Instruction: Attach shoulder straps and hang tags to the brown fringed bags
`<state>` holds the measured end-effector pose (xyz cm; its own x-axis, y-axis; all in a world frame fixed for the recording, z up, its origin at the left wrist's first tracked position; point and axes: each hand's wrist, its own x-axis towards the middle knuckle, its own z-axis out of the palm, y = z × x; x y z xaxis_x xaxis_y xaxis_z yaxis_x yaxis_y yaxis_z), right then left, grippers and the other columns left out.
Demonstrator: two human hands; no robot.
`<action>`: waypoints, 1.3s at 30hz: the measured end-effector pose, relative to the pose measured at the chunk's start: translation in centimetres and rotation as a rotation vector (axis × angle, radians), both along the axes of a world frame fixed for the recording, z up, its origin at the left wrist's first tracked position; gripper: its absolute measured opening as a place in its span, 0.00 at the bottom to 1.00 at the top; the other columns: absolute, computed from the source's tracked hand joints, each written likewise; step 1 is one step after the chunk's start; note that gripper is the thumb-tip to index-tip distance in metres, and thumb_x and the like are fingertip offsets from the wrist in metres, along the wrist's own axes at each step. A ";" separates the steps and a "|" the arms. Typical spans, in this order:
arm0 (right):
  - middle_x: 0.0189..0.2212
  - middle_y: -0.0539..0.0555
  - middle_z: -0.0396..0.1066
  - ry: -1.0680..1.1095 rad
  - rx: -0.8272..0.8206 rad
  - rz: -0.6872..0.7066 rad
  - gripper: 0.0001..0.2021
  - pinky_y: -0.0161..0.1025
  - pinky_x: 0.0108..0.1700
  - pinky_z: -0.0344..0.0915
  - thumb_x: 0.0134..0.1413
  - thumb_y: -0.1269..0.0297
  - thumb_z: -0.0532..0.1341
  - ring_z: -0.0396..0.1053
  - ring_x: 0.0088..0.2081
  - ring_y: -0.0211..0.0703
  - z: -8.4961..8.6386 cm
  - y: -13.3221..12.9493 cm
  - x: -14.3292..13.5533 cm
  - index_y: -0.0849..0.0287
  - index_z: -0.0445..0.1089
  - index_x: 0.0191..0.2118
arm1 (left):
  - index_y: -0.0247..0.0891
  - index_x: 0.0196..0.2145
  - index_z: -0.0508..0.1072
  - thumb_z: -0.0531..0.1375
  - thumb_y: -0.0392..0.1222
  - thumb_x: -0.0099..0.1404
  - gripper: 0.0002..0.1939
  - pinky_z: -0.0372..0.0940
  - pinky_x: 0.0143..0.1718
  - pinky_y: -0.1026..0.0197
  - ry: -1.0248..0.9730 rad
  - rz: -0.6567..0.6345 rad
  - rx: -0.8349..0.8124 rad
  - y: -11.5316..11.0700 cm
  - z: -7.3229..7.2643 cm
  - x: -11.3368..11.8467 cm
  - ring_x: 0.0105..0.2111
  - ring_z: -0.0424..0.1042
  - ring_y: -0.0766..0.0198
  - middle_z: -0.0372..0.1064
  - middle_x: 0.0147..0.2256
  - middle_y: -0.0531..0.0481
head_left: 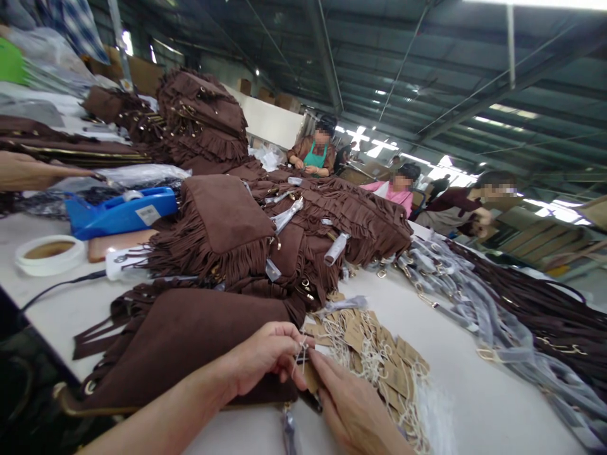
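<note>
My left hand (268,357) is closed, its fingertips pinching thin white string (302,349) beside the edge of a bag. Against it, my right hand (348,398) grips a brown cardboard hang tag (311,378), partly covered by the fingers. Something small and dark, which I cannot make out, shows between the hands. Under and behind my left forearm lies a dark brown suede bag (190,341) with fringe and a gold zip edge. A plastic-wrapped fitting (288,430) hangs from its near corner. A heap of strung hang tags (396,373) lies right of my hands.
Fringed brown bags (227,215) pile up ahead. Plastic-wrapped straps (474,303) run along the right side. A blue tape dispenser (123,212) and a tape roll (50,254) stand at left, near another person's hand (40,170). Several people work farther back.
</note>
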<state>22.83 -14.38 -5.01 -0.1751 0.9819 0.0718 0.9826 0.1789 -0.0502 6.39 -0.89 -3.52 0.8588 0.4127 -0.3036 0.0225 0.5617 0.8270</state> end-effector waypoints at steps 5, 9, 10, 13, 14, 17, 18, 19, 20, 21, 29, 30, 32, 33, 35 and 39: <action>0.36 0.52 0.77 -0.068 0.040 0.062 0.09 0.39 0.39 0.69 0.57 0.76 0.57 0.74 0.36 0.46 0.9 1.3 0.4 0.55 0.71 0.38 | 0.36 0.28 0.62 0.60 0.43 0.43 0.14 0.49 0.16 0.69 -0.009 0.006 -0.014 0.0 0.4 0.0 0.20 0.75 0.67 0.76 0.40 0.44; 0.30 0.53 0.74 -0.171 0.267 0.083 0.09 0.41 0.37 0.66 0.59 0.76 0.54 0.73 0.33 0.48 1.1 1.4 1.3 0.56 0.68 0.34 | 0.36 0.29 0.63 0.61 0.43 0.45 0.14 0.50 0.17 0.70 -0.014 0.032 -0.025 0.1 0.2 -0.1 0.20 0.74 0.65 0.75 0.25 0.50; 0.30 0.52 0.73 -0.156 0.277 0.052 0.09 0.38 0.33 0.64 0.61 0.75 0.53 0.72 0.30 0.45 1.2 1.2 1.4 0.56 0.68 0.35 | 0.37 0.29 0.64 0.61 0.44 0.46 0.13 0.50 0.17 0.71 -0.019 0.033 -0.022 0.1 0.1 -0.1 0.19 0.74 0.65 0.73 0.22 0.50; 0.26 0.48 0.71 0.102 0.171 -0.102 0.10 0.33 0.26 0.60 0.66 0.68 0.52 0.69 0.23 0.38 1.6 0.9 1.4 0.55 0.68 0.35 | 0.36 0.29 0.65 0.60 0.43 0.47 0.12 0.51 0.16 0.71 -0.042 0.019 -0.008 0.1 -0.3 -0.1 0.19 0.73 0.65 0.71 0.18 0.50; 0.25 0.47 0.71 0.246 0.116 -0.163 0.10 0.32 0.26 0.60 0.67 0.66 0.52 0.69 0.23 0.37 1.8 1.0 1.2 0.55 0.69 0.35 | 0.36 0.29 0.65 0.59 0.41 0.46 0.11 0.51 0.16 0.72 -0.044 0.016 -0.001 0.0 -0.4 0.0 0.19 0.73 0.65 0.70 0.17 0.51; 0.26 0.47 0.74 0.617 -0.025 -0.257 0.09 0.30 0.27 0.63 0.65 0.63 0.54 0.69 0.23 0.36 2.4 1.5 0.1 0.55 0.71 0.37 | 0.36 0.30 0.67 0.57 0.37 0.44 0.12 0.52 0.16 0.72 -0.030 -0.012 0.092 -0.4 -0.2 0.1 0.18 0.72 0.67 0.69 0.18 0.54; 0.28 0.47 0.75 0.689 -0.039 -0.260 0.08 0.30 0.28 0.64 0.64 0.64 0.54 0.71 0.25 0.36 2.5 1.7 -0.3 0.55 0.71 0.39 | 0.36 0.32 0.68 0.56 0.37 0.44 0.13 0.51 0.15 0.72 -0.019 -0.031 0.148 -0.6 0.0 0.1 0.17 0.71 0.68 0.69 0.19 0.55; 0.30 0.48 0.76 0.731 -0.037 -0.248 0.07 0.30 0.30 0.65 0.62 0.65 0.55 0.72 0.27 0.37 2.6 1.9 -0.6 0.55 0.71 0.41 | 0.36 0.33 0.68 0.55 0.37 0.45 0.14 0.51 0.15 0.72 -0.010 -0.048 0.209 -0.8 0.2 0.1 0.17 0.70 0.68 0.68 0.19 0.55; 0.31 0.48 0.77 0.742 -0.017 -0.233 0.08 0.31 0.32 0.66 0.60 0.67 0.56 0.74 0.29 0.38 2.6 2.1 -0.9 0.55 0.70 0.43 | 0.36 0.34 0.69 0.55 0.37 0.47 0.14 0.52 0.15 0.72 -0.005 -0.060 0.269 -1.0 0.5 0.1 0.17 0.69 0.69 0.68 0.20 0.56; 0.32 0.48 0.77 0.730 0.017 -0.224 0.11 0.31 0.33 0.67 0.57 0.69 0.57 0.74 0.31 0.39 2.5 2.3 -1.1 0.55 0.69 0.45 | 0.35 0.34 0.70 0.55 0.36 0.48 0.13 0.53 0.16 0.72 -0.005 -0.058 0.330 -1.1 0.7 0.1 0.17 0.69 0.69 0.68 0.22 0.55; 0.26 0.48 0.75 0.678 0.297 -0.282 0.16 0.31 0.28 0.67 0.68 0.55 0.49 0.74 0.25 0.39 1.0 2.6 -1.8 0.53 0.71 0.48 | 0.36 0.36 0.74 0.59 0.27 0.46 0.17 0.63 0.29 0.69 -0.014 -0.023 0.665 -1.1 1.2 -0.3 0.29 0.73 0.64 0.75 0.28 0.54; 0.23 0.48 0.74 0.712 0.308 -0.309 0.18 0.31 0.26 0.67 0.68 0.53 0.48 0.73 0.23 0.39 0.8 2.7 -1.8 0.54 0.72 0.47 | 0.36 0.33 0.75 0.58 0.27 0.47 0.14 0.63 0.29 0.69 0.001 -0.021 0.679 -1.2 1.0 -0.3 0.28 0.74 0.64 0.75 0.27 0.54; 0.19 0.46 0.70 0.765 0.320 -0.361 0.20 0.31 0.23 0.66 0.69 0.51 0.46 0.70 0.19 0.38 0.3 2.6 -1.7 0.56 0.72 0.46 | 0.36 0.27 0.75 0.56 0.28 0.49 0.10 0.62 0.31 0.68 0.016 0.002 0.744 -1.3 0.7 -0.3 0.28 0.73 0.65 0.75 0.26 0.54; 0.18 0.46 0.70 0.769 0.327 -0.373 0.21 0.31 0.22 0.66 0.69 0.52 0.46 0.69 0.18 0.37 0.0 2.4 -1.5 0.56 0.72 0.46 | 0.36 0.25 0.75 0.55 0.28 0.50 0.09 0.62 0.31 0.68 0.024 0.027 0.780 -1.2 0.6 -0.3 0.28 0.72 0.65 0.74 0.26 0.53; 0.21 0.47 0.72 0.699 0.376 -0.352 0.20 0.30 0.23 0.68 0.70 0.55 0.45 0.70 0.19 0.37 -0.7 1.8 -0.8 0.57 0.72 0.48 | 0.35 0.25 0.74 0.55 0.31 0.53 0.08 0.60 0.28 0.68 0.053 0.112 0.790 -0.8 0.4 -0.5 0.25 0.70 0.66 0.72 0.25 0.53; 0.39 0.55 0.77 0.295 0.506 -0.086 0.16 0.32 0.37 0.73 0.69 0.63 0.49 0.77 0.36 0.41 -1.7 0.0 0.9 0.56 0.70 0.54 | 0.36 0.27 0.70 0.59 0.41 0.55 0.06 0.54 0.20 0.69 0.025 0.329 0.569 1.3 0.5 -1.2 0.18 0.59 0.71 0.65 0.21 0.56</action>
